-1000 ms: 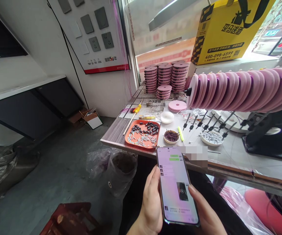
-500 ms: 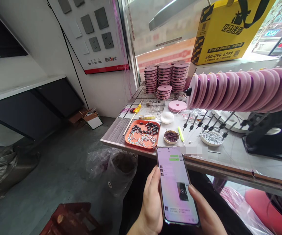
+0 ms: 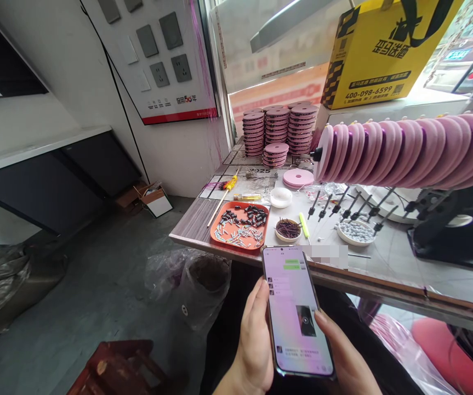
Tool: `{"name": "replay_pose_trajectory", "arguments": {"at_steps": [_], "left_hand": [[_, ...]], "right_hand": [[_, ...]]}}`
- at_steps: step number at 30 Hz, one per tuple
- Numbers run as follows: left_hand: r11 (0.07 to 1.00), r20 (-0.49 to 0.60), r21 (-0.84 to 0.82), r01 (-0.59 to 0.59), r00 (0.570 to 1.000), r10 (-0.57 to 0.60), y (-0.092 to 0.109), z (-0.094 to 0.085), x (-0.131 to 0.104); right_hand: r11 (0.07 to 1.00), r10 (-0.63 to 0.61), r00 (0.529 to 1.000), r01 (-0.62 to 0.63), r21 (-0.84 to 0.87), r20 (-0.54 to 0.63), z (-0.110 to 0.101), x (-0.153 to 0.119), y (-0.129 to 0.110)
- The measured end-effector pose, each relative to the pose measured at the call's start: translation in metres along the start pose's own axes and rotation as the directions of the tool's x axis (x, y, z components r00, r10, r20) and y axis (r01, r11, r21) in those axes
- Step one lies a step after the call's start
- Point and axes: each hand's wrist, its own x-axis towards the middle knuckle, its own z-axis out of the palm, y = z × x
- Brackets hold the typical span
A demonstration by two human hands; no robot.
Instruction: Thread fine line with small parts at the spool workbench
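A smartphone (image 3: 291, 329) with a lit chat screen is held upright over my lap, in front of the table edge. My left hand (image 3: 255, 334) is closed around its left side, with the thumb along the edge. On the right side, my right hand (image 3: 343, 351) grips it too, the thumb resting at the screen's edge; its other fingers are hidden behind the phone. Just beyond the phone, an orange tray (image 3: 215, 241) holds black and silvery small parts. Beside it stand a small dish of dark thin pieces (image 3: 288, 229) and a yellow-green handled tool (image 3: 304, 226).
Pink spools (image 3: 384, 151) hang in a row on a black stand at the right; more spools (image 3: 277, 129) are stacked at the back. A dish of grey-white beads (image 3: 355, 231) lies below the row. A lined bin (image 3: 205, 291) and a wooden stool (image 3: 117, 367) are on the floor.
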Motion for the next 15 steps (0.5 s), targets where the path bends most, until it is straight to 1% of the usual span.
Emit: {"name": "replay_pose_trajectory", "arguments": {"at_steps": [3,6,8,12,15], "left_hand": [[1.0,0.002,-0.014,-0.001,1.0,0.001,0.0009,0.0001,0.0],[1.0,-0.008,-0.029,0.002,1.0,-0.002,0.0013,0.0001,-0.0002],[0.999,-0.004,-0.036,0.001,1.0,-0.001,0.0013,0.0001,-0.0002],[0.999,-0.001,-0.047,0.004,1.0,-0.004,0.0008,0.0,0.0002],[0.999,-0.018,-0.044,0.005,1.0,-0.006,0.0006,-0.0007,0.0006]], "right_hand": [[0.997,-0.033,0.998,0.037,-0.074,0.058,-0.0032,0.0017,0.0013],[0.989,-0.041,0.998,0.048,-0.141,0.054,-0.0054,0.0023,0.0021],[0.988,-0.028,0.998,0.035,-0.147,0.047,-0.0059,0.0024,0.0021],[0.994,-0.02,0.997,0.027,-0.102,0.071,-0.005,0.0023,0.0017],[0.992,-0.033,0.998,0.039,-0.123,0.049,-0.0041,0.0016,0.0019]]}}
